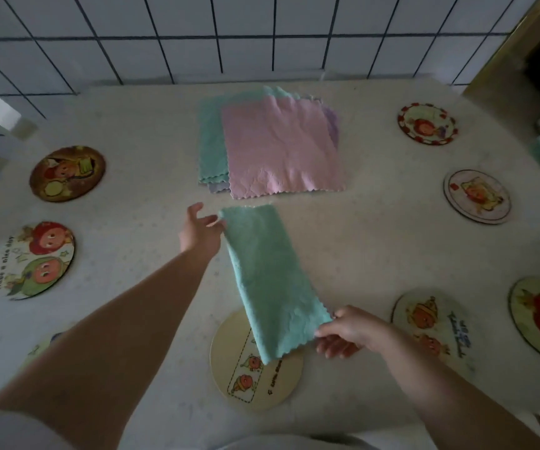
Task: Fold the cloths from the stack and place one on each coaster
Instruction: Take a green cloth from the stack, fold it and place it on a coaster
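Note:
A teal cloth (268, 280), folded into a long strip, stretches from mid-table toward me. My left hand (199, 233) pinches its far left corner. My right hand (348, 331) pinches its near right corner. The strip's near end hangs over a cream coaster (255, 378) at the table's front. The stack of cloths (281, 144) lies flat at the back, pink on top, with teal and lilac edges showing beneath.
Round picture coasters ring the table: a brown coaster (67, 173) and a white coaster (31, 259) on the left, several on the right, among them a red-rimmed coaster (427, 123) and one near my right hand (434, 326). A tiled wall (197, 37) backs the table.

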